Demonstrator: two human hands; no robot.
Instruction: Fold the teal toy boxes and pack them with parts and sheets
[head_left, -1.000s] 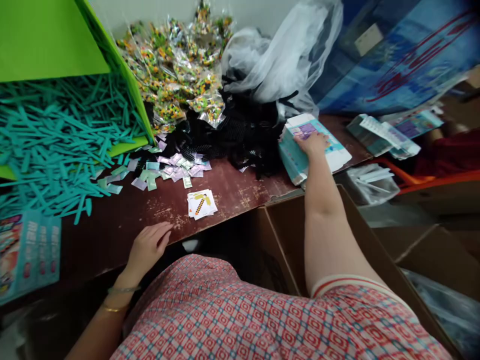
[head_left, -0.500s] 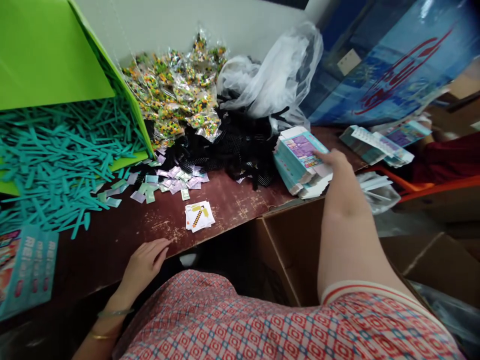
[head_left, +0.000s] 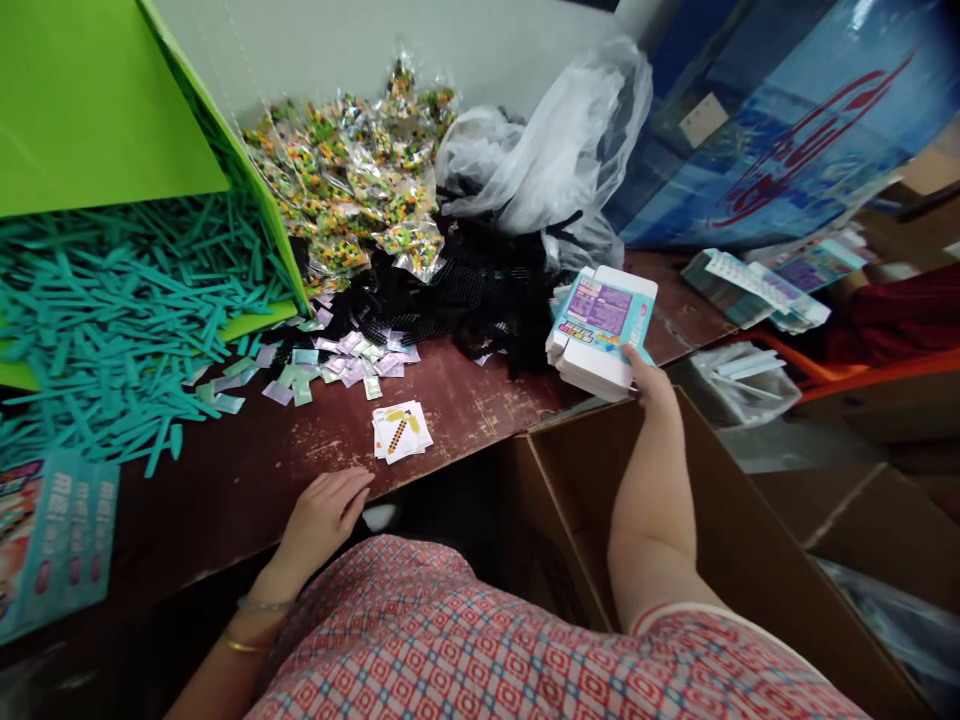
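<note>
My right hand grips the near edge of a stack of flat teal and purple printed cartons, held just above the right end of the dark red table. My left hand rests on the table's front edge with fingers loosely stretched, holding nothing. A small stack of white cards with a yellow pixel picture lies just beyond my left hand. Small pastel packets are scattered behind the cards.
A green box spills teal sticks at the left. Clear bags of coloured beads, black mesh pieces and a clear plastic bag fill the back. An open brown carton stands below my right arm. Teal cartons lie at near left.
My right hand has pulled the stack of flat cartons nearer and lifted it toward the table's front edge. My left hand slid slightly right along the edge.
</note>
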